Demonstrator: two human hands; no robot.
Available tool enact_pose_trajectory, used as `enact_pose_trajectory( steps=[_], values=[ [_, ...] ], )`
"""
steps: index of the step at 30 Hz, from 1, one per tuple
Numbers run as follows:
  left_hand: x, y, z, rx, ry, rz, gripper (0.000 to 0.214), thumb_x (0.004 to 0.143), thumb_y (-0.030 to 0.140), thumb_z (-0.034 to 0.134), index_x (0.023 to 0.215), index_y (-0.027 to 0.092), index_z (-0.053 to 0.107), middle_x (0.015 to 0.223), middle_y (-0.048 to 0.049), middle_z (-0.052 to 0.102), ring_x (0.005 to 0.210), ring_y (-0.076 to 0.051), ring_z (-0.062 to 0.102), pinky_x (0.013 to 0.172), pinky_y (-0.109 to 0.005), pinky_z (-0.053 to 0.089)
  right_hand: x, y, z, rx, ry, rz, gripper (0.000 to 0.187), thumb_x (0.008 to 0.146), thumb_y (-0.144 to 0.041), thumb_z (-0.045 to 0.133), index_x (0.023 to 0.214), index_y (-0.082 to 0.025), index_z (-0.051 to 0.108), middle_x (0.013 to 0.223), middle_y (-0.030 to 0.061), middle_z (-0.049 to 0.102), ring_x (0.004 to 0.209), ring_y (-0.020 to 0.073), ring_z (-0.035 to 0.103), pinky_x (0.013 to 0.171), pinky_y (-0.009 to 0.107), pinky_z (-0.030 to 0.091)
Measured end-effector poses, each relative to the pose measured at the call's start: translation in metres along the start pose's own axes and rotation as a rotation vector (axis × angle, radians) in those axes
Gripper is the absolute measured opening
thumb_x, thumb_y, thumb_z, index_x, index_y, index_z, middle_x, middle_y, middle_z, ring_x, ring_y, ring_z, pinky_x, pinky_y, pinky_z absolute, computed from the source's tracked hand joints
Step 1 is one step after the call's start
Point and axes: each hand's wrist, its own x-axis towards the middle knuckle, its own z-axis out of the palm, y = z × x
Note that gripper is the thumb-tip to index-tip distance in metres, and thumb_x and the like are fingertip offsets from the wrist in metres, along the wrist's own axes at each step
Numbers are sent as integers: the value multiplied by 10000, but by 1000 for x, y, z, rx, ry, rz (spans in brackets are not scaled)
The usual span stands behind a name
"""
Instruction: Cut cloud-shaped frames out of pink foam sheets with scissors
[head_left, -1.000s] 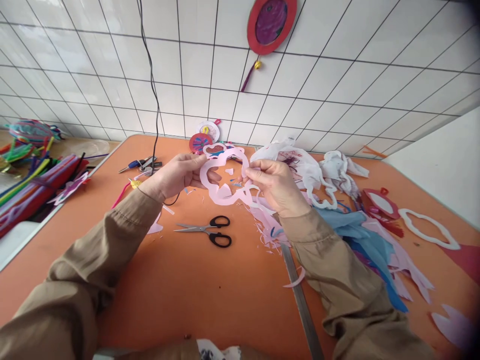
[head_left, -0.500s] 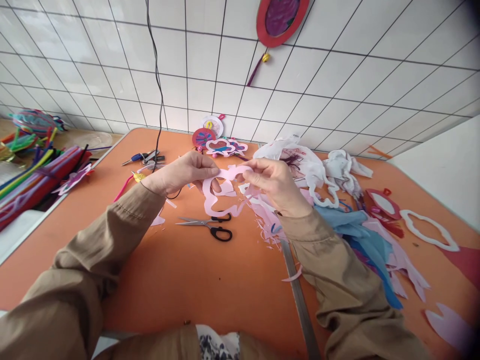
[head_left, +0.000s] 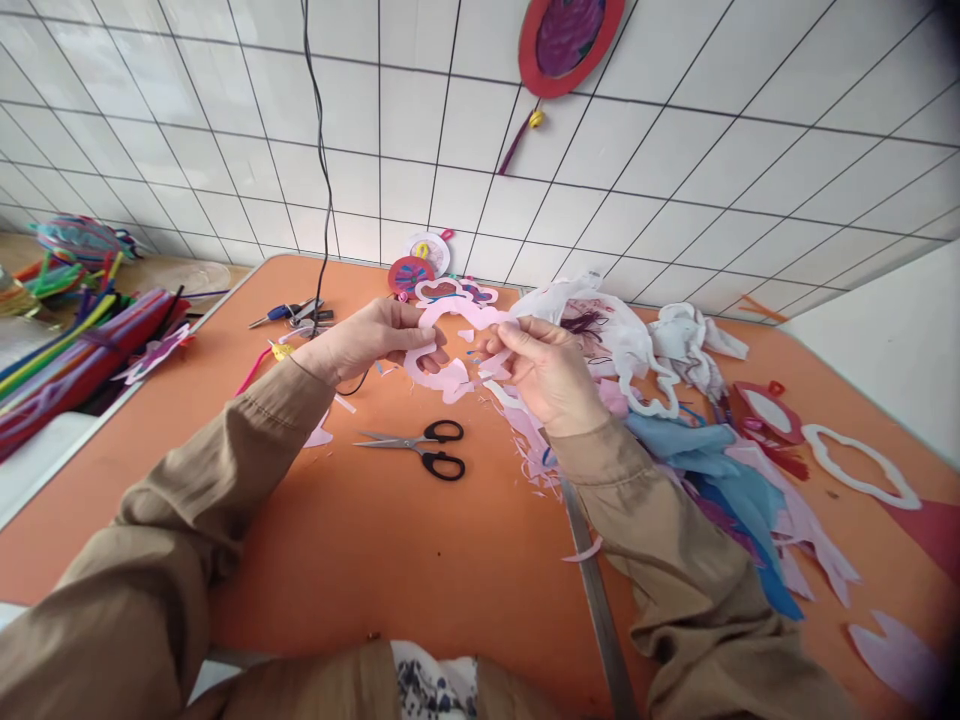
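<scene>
- We hold a scalloped pink paper cut-out frame (head_left: 448, 377) in the air over the orange table (head_left: 360, 560), between both hands.
- Our left hand (head_left: 367, 345) pinches its left edge, thumb and fingers closed on the paper. Our right hand (head_left: 544, 375) clamps the right edge the same way.
- The frame's long axis runs across from hand to hand, so neither hand is nearer.
- Black-handled steel scissors (head_left: 420, 448) lie on the table just below it, blades pointing left.
- Blue and pink paper scraps (head_left: 720, 470) pile up to the right.

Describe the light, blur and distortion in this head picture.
Head view: soft, even light, only faint shadows under the scissors; wide-angle lens bows the wall tile lines; the picture's right corners go dark and blurred; left hand, right hand and pink cutout are sharp.
</scene>
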Motion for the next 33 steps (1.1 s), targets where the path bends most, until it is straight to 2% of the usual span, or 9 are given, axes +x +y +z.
enact_pose_trajectory(
  steps=[6, 11, 13, 14, 17, 19, 21, 23, 33],
  values=[
    [1, -1, -2, -24, 22, -2, 221, 794, 317, 838, 832, 114, 759, 723, -94, 784, 641, -180, 745, 660, -283, 603, 0, 5, 0, -133, -7, -39, 272, 752, -469, 840, 759, -220, 728, 792, 22, 747, 741, 171, 701, 650, 307, 573],
    [-2, 3, -8, 1, 1, -4, 180, 824, 280, 807, 847, 109, 753, 697, -86, 768, 596, -153, 714, 620, -253, 582, -7, 1, 1, -342, 258, -584, 68, 855, -298, 763, 916, -273, 746, 953, 9, 730, 842, 171, 686, 756, 330, 552],
    [-4, 6, -10, 6, 6, 11, 175, 827, 269, 805, 855, 106, 751, 678, -78, 759, 567, -138, 694, 594, -239, 568, -16, -5, 5, -427, 115, -794, 81, 940, -243, 669, 898, -251, 737, 897, -2, 699, 684, 135, 647, 667, 312, 521],
    [-5, 7, -11, 7, 8, 16, 173, 829, 264, 803, 869, 104, 750, 673, -75, 756, 562, -136, 690, 586, -236, 565, -21, -8, 7, -513, -75, -804, 111, 955, -202, 642, 907, -239, 735, 856, -6, 695, 666, 129, 642, 654, 301, 509],
    [-7, 11, -13, 12, -2, 26, 209, 828, 267, 811, 939, 101, 751, 675, -64, 759, 564, -133, 689, 574, -233, 558, -36, -9, 16, -1004, -684, -569, 63, 915, -175, 698, 946, -205, 744, 795, -4, 712, 676, 136, 634, 648, 284, 456],
    [-8, 13, -13, 17, -15, 36, 257, 833, 312, 823, 962, 101, 752, 689, -63, 766, 569, -131, 691, 574, -232, 556, -42, -1, 23, -1405, -933, -332, 73, 906, -181, 722, 973, -189, 750, 862, 30, 728, 752, 171, 661, 631, 289, 402],
    [-8, 14, -14, 18, -18, 51, 314, 854, 397, 814, 944, 101, 756, 703, -75, 772, 582, -139, 701, 577, -234, 558, -46, 9, 28, -1638, -1005, -217, 123, 927, -200, 710, 1043, -174, 741, 997, 79, 729, 860, 212, 683, 628, 300, 376],
    [-7, 14, -14, 6, -11, 55, 373, 872, 469, 791, 919, 100, 759, 715, -91, 777, 599, -153, 717, 592, -245, 572, -48, 17, 31, -1702, -1010, -198, 148, 946, -195, 680, 1082, -162, 727, 1079, 117, 711, 964, 248, 680, 658, 315, 388],
    [-7, 15, -15, -48, 18, -32, 359, 885, 458, 759, 906, 99, 763, 752, -110, 793, 616, -175, 746, 608, -259, 599, -49, -2, 33, -1613, -1118, -115, 315, 927, -149, 593, 1222, -212, 685, 1144, 93, 693, 924, 239, 694, 706, 326, 450]
  ],
)
